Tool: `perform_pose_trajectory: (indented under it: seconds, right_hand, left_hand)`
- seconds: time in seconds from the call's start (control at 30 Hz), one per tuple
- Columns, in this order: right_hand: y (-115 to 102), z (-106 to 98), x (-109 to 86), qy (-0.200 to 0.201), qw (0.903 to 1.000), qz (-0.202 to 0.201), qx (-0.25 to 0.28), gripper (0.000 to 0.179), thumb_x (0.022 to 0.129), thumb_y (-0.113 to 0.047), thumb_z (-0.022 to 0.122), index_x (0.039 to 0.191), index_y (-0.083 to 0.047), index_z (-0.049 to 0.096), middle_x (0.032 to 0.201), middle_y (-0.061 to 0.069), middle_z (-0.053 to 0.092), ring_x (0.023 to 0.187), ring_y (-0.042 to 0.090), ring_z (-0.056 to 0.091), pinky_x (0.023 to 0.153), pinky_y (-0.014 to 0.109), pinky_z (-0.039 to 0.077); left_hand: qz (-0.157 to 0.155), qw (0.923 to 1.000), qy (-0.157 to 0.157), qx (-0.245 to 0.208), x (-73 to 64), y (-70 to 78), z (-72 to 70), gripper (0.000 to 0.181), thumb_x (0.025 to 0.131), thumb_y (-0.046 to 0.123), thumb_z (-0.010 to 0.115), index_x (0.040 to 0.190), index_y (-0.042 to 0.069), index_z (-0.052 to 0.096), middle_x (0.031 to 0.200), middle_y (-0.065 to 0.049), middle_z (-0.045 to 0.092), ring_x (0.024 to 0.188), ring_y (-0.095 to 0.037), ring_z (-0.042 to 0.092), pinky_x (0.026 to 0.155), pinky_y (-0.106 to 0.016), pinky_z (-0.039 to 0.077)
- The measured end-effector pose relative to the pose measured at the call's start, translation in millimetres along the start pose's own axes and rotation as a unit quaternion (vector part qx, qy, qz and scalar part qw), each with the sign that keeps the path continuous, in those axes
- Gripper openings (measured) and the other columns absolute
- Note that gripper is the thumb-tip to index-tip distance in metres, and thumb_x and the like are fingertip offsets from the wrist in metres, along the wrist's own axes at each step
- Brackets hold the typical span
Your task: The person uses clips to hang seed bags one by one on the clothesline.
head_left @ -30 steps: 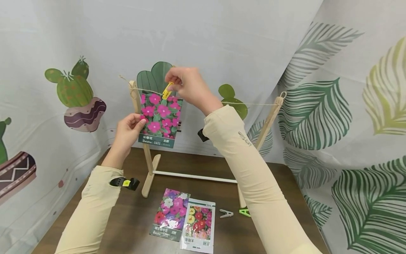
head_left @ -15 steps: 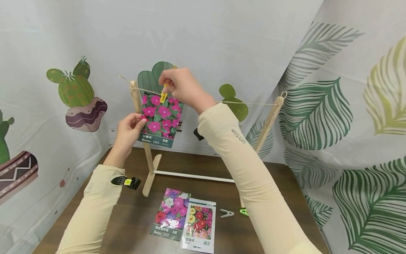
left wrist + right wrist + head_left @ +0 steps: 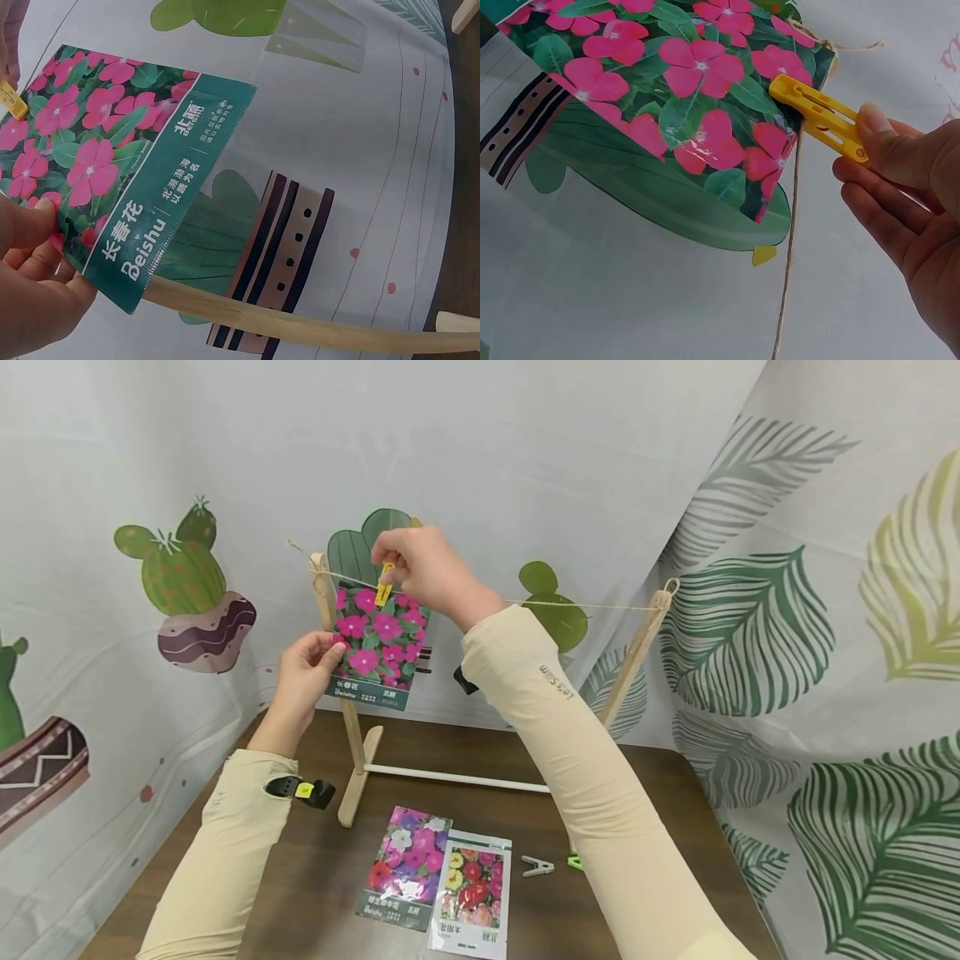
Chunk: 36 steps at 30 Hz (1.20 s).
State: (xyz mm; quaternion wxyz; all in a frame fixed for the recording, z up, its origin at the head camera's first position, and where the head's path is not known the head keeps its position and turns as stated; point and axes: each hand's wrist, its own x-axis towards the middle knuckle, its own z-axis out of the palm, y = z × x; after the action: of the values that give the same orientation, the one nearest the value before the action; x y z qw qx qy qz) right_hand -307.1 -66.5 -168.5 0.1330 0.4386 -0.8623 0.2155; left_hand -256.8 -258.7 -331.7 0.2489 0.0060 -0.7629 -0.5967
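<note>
A seed packet with pink flowers (image 3: 378, 639) hangs upright at the left part of a twine line (image 3: 592, 606). My left hand (image 3: 303, 681) pinches its left edge between thumb and fingers, as the left wrist view also shows at the packet (image 3: 97, 157). At the top edge, my right hand (image 3: 427, 568) pinches a yellow clothespin (image 3: 383, 585) by its handle end. In the right wrist view the clothespin (image 3: 817, 116) lies across the packet's top edge and the twine (image 3: 795, 202), its tip over the printed front.
Wooden posts (image 3: 633, 656) hold the twine, joined low by a white rod (image 3: 457, 778). On the brown table (image 3: 300, 877) lie a purple-flower seed packet (image 3: 405, 868), a white-bordered packet (image 3: 471, 893), a grey clothespin (image 3: 537, 866) and a partly hidden green one (image 3: 575, 862).
My right hand and the yellow clothespin have moved left and slightly down along the packet's top edge. The left hand keeps its pinch almost unmoved.
</note>
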Motion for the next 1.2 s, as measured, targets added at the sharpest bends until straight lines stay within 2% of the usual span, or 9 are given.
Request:
perform_pose_trajectory:
  seconds: [0.2,0.33,0.5,0.67,0.9,0.97,1.1,1.2]
  right_hand:
    - [-4.2,0.8,2.5,0.000,0.9999,-0.009,-0.011,0.016,0.091,-0.008,0.066,0.107,-0.010,0.066,0.102,0.002,0.064,0.095,0.012,0.057,0.085,0.020,0.044]
    - [-5.9,1.8,4.6,-0.016,0.9998,0.005,-0.008,0.019,0.091,-0.008,0.065,0.110,-0.009,0.066,0.106,0.002,0.064,0.098,0.013,0.057,0.087,0.020,0.044]
    - [-5.5,2.9,5.9,-0.042,0.9987,0.028,-0.006,0.029,0.093,-0.015,0.064,0.122,-0.011,0.063,0.111,0.002,0.063,0.098,0.012,0.055,0.086,0.021,0.045]
    - [-5.2,4.3,6.7,-0.066,0.9970,0.033,-0.023,0.044,0.095,-0.019,0.061,0.137,-0.012,0.052,0.120,0.002,0.060,0.102,0.012,0.056,0.087,0.021,0.045]
    - [-4.5,7.2,5.8,-0.069,0.9966,0.017,-0.041,0.044,0.097,-0.018,0.057,0.140,-0.011,0.048,0.133,0.003,0.055,0.110,0.012,0.055,0.092,0.019,0.043]
    - [-4.1,7.6,4.8,-0.068,0.9968,0.016,-0.039,0.044,0.097,-0.017,0.057,0.140,-0.010,0.048,0.134,0.003,0.054,0.109,0.012,0.055,0.092,0.019,0.043]
    - [-4.0,8.1,2.8,-0.066,0.9971,0.012,-0.036,0.044,0.097,-0.016,0.057,0.139,-0.009,0.048,0.136,0.003,0.053,0.108,0.012,0.055,0.092,0.018,0.042]
    - [-4.0,8.5,1.6,-0.065,0.9973,0.008,-0.035,0.043,0.097,-0.015,0.057,0.139,-0.009,0.048,0.135,0.004,0.053,0.110,0.013,0.054,0.092,0.019,0.042]
  left_hand:
    - [-0.010,0.9999,0.001,-0.010,0.0,0.1,-0.9,0.030,0.097,0.018,0.058,0.111,-0.009,0.056,0.084,0.017,0.058,0.084,-0.005,0.049,0.073,-0.018,0.040]
    - [-0.014,0.9997,0.002,-0.017,1.6,-2.4,-0.6,0.030,0.097,0.018,0.058,0.111,-0.008,0.056,0.084,0.015,0.058,0.083,-0.006,0.048,0.072,-0.018,0.040]
    - [-0.013,0.9995,0.002,-0.028,3.6,-7.4,0.4,0.029,0.097,0.016,0.058,0.111,-0.009,0.056,0.083,0.017,0.059,0.083,-0.006,0.049,0.073,-0.019,0.040]
    - [-0.010,0.9995,0.003,-0.032,3.2,-9.6,1.6,0.030,0.096,0.017,0.060,0.111,-0.009,0.057,0.084,0.017,0.060,0.085,-0.005,0.051,0.075,-0.019,0.040]
    - [-0.014,0.9990,0.007,-0.041,1.9,-10.9,3.4,0.028,0.095,0.018,0.062,0.109,-0.006,0.058,0.084,0.016,0.062,0.086,-0.004,0.053,0.076,-0.019,0.041]
    - [-0.020,0.9989,0.007,-0.042,1.4,-11.3,3.8,0.025,0.094,0.020,0.063,0.105,-0.003,0.058,0.082,0.017,0.061,0.085,-0.005,0.052,0.073,-0.019,0.041]
    - [-0.033,0.9986,0.007,-0.040,-0.1,-12.1,4.3,0.021,0.094,0.023,0.063,0.101,0.004,0.058,0.082,0.014,0.058,0.083,-0.006,0.049,0.059,-0.018,0.044]
    - [-0.040,0.9984,0.006,-0.041,-1.4,-13.2,4.3,0.022,0.094,0.025,0.063,0.101,0.005,0.057,0.083,0.011,0.056,0.080,-0.007,0.048,0.050,-0.019,0.045]
